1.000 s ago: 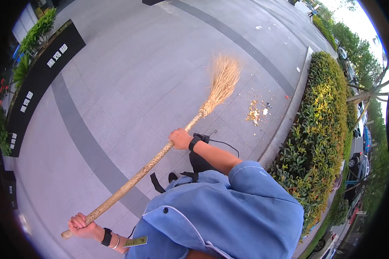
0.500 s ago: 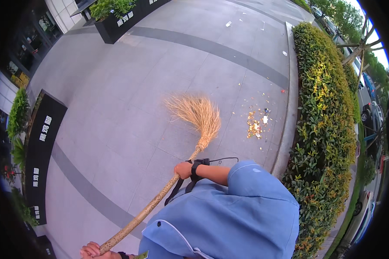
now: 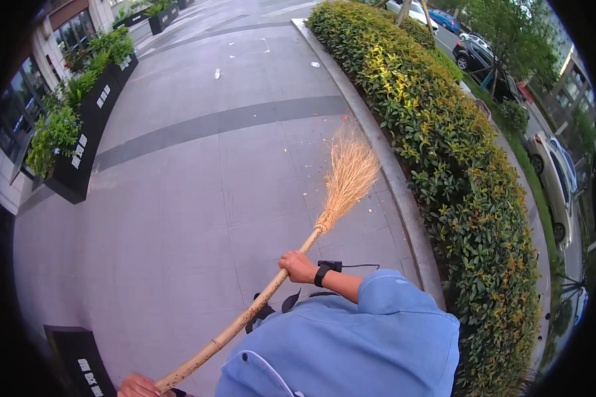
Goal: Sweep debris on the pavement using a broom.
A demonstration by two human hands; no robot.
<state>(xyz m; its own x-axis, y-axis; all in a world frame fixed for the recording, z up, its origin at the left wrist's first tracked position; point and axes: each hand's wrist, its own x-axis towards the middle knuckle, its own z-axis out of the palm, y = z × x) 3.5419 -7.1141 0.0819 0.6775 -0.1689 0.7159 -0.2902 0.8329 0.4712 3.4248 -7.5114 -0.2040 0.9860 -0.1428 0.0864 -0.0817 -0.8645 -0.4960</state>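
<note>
A straw broom with a long bamboo handle runs diagonally across my front. My left hand is closed round the handle's upper end at the lower left. Farther down, toward the bristles, my right hand grips the same handle, a black band on its wrist. The fanned bristles rest over the paving on the right, close to the kerb. Small yellowish scraps show around them, and a red bit lies by the bristle tips. Whatever is beneath the bristles is hidden.
A stone kerb and a thick hedge run along the right, with parked cars beyond. Black planters line the left; another black box stands at lower left. White litter lies farther off on the pavement.
The bristles have swung right and forward, over the spot where the pile of scraps lay. My view has turned to the right. Both hands keep hold of the handle.
</note>
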